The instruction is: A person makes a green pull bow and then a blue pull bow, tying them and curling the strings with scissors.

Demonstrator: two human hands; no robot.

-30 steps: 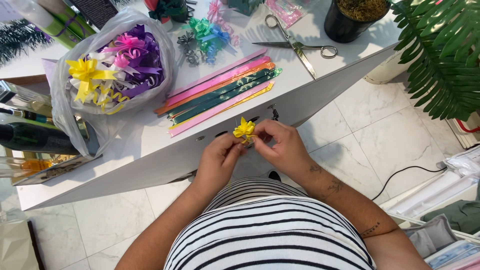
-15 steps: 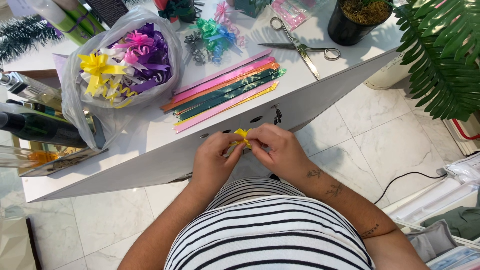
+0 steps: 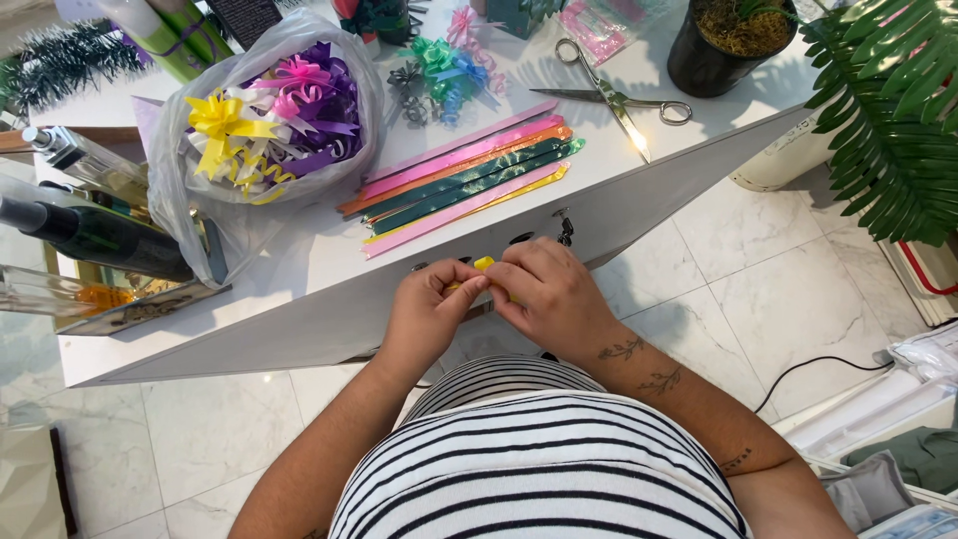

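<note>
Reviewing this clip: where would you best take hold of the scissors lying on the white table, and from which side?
Probably by the two loop handles at the right end of the scissors, coming from the right, beside the black pot. They lie flat with blades slightly open, tips pointing left toward the loose bows, and the handles sit unobstructed.

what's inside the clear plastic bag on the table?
The clear plastic bag holds finished ribbon bows: a yellow bow, a pink bow, and purple and white ones. Whatever lies beneath them is covered, so no count.

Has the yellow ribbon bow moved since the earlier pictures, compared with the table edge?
Yes. The yellow ribbon bow stood open above the hands near the table edge; now it sits lower, almost hidden between the fingers of both hands.
</note>
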